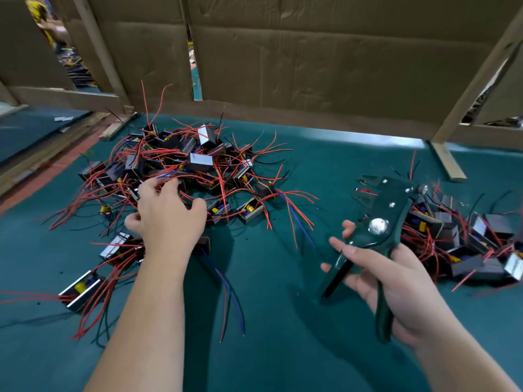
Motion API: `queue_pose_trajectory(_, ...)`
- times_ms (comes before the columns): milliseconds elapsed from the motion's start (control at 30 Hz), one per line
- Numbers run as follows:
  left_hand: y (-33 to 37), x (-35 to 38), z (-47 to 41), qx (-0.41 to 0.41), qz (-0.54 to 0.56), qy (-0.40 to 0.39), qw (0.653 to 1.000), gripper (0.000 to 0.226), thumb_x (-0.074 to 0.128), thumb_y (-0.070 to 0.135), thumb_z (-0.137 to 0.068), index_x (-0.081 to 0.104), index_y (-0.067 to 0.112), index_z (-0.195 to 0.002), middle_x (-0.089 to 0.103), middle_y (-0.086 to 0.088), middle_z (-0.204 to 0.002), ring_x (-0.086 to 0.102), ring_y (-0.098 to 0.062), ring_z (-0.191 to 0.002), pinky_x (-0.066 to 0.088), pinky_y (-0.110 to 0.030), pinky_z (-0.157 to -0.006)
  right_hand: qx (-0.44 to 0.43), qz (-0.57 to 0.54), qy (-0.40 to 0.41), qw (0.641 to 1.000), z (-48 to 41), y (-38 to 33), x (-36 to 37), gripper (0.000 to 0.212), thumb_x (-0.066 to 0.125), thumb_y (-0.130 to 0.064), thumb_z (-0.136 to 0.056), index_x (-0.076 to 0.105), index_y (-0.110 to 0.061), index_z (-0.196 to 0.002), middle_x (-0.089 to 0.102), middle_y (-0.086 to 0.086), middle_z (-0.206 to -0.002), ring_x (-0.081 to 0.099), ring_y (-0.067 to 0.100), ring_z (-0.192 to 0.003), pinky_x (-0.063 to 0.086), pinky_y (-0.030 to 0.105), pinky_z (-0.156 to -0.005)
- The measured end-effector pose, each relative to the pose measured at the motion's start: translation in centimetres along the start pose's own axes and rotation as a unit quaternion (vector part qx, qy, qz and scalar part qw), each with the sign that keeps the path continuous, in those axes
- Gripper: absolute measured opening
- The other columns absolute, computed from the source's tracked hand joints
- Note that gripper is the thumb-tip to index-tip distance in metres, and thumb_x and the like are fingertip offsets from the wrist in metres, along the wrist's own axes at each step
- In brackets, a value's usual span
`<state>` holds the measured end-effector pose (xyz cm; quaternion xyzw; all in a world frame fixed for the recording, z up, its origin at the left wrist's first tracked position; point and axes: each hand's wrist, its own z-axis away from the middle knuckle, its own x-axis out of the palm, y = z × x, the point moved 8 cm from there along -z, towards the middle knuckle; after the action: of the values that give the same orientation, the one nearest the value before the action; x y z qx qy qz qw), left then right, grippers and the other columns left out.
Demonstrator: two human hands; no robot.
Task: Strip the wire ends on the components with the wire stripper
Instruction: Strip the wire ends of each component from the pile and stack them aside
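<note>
The left pile of components (198, 162) sits far left on the green counter (283, 321), its red wires knotted through one another. Pulling one unit out could drag its neighbours along or strain a lead at its joint. The left hand (167, 213) is down in that tangle with fingers curled, and a snagged wire could slip free as it lifts. To the right, the right hand (396, 287) grips the handles of the wire stripper (376, 222), held above the counter with its toothed head pointing away. The hold looks loose, so the tool might twist when squeezed and nick the strands. The right pile (467, 244) lies just beyond the tool, so units from the two heaps could get mixed.

I cannot tell whether the left hand actually pinches a wire, because its own back covers the fingertips. The right pile runs off the frame edge, and its wire ends are too small to judge as stripped or not.
</note>
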<state>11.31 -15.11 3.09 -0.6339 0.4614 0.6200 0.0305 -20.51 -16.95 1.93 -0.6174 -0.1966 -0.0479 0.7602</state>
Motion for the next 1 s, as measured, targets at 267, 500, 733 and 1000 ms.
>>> queue_pose_trajectory(267,2.6,-3.3,1.7,0.073,0.069,0.132,0.986,0.029,0.059,0.029,-0.079,0.066,0.022,-0.106,0.049,-0.003,-0.132,0.041,-0.033,-0.116,0.028,-0.038,-0.088,-0.049,0.023,0.124,0.991,-1.5,-1.9,-4.1,0.016,0.063,-0.006,-0.087,0.066,-0.017,-0.076,0.051,0.009,-0.080,0.042,0.021,-0.066,0.043,0.020,-0.054)
queue_pose_trajectory(500,12.7,4.1,11.2,0.453,-0.033,-0.132,0.881,0.063,0.038,0.056,-0.093,0.021,0.036,-0.150,0.023,0.011,-0.158,0.016,-0.013,-0.146,0.006,-0.041,-0.112,-0.076,-0.002,0.134,0.988,-1.5,-1.7,-4.2,0.011,0.060,-0.008,-0.091,0.060,-0.016,-0.084,0.063,0.001,-0.073,0.066,0.022,-0.075,0.058,0.028,-0.070)
queue_pose_trajectory(733,8.6,3.0,6.4,0.265,-0.168,-0.097,0.944,0.076,0.011,0.069,-0.090,0.070,0.021,-0.089,0.066,0.001,-0.093,0.059,-0.021,-0.100,0.024,-0.040,-0.094,-0.071,-0.057,0.033,0.995,-0.2,-1.9,-1.4,0.034,0.060,-0.019,-0.074,0.059,-0.004,-0.104,0.065,0.009,-0.122,0.068,0.045,-0.090,0.059,0.045,-0.072)
queue_pose_trajectory(1000,5.8,-4.0,3.2,0.101,-0.015,0.050,0.993,0.024,0.048,0.039,-0.090,0.064,0.023,-0.080,0.064,0.006,-0.070,0.058,-0.022,-0.077,0.024,-0.040,-0.099,-0.049,-0.048,-0.008,0.998,0.7,-1.6,0.2,0.022,0.055,-0.013,-0.073,0.062,-0.002,-0.092,0.065,0.016,-0.121,0.067,0.049,-0.086,0.059,0.042,-0.065)
